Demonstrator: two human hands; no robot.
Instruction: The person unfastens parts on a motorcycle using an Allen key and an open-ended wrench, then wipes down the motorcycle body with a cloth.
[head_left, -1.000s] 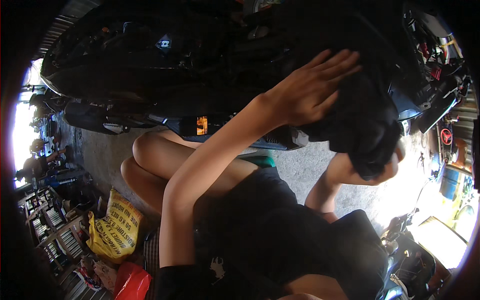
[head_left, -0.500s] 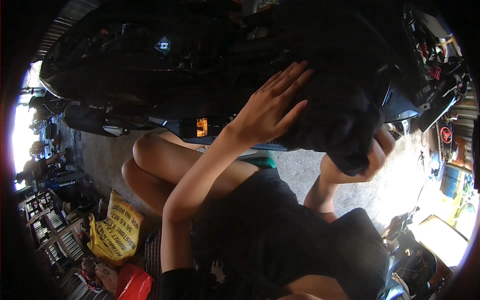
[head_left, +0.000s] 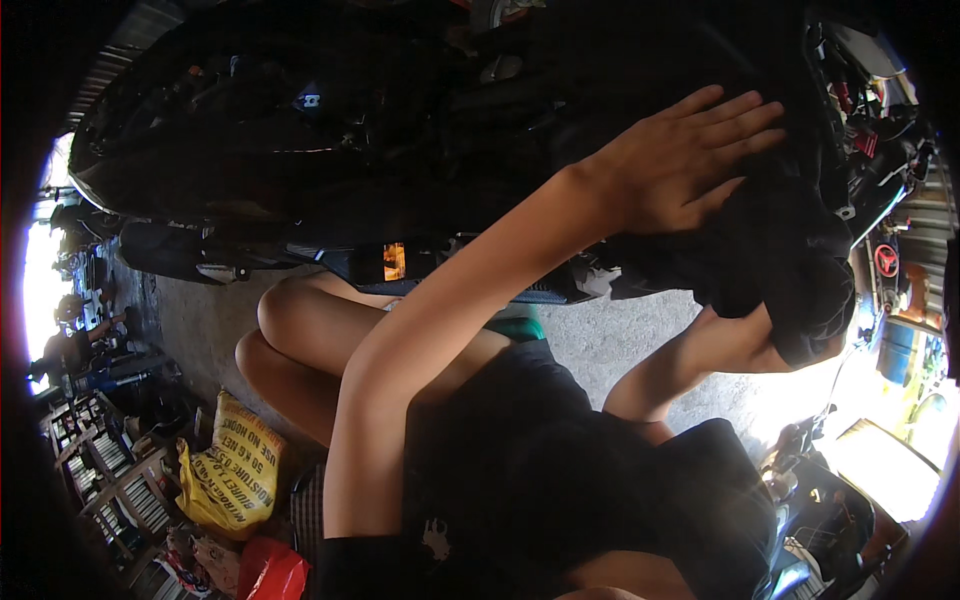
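While the left hand (head_left: 680, 170) is spread open over black cloth (head_left: 800, 260), the right hand (head_left: 748, 342) grips its bunched end beside the motorbike (head_left: 250, 165).

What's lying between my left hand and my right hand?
Black, cloth-like material, shown in the head view: your left hand is spread over it, and its lower folds partly cover your right hand.
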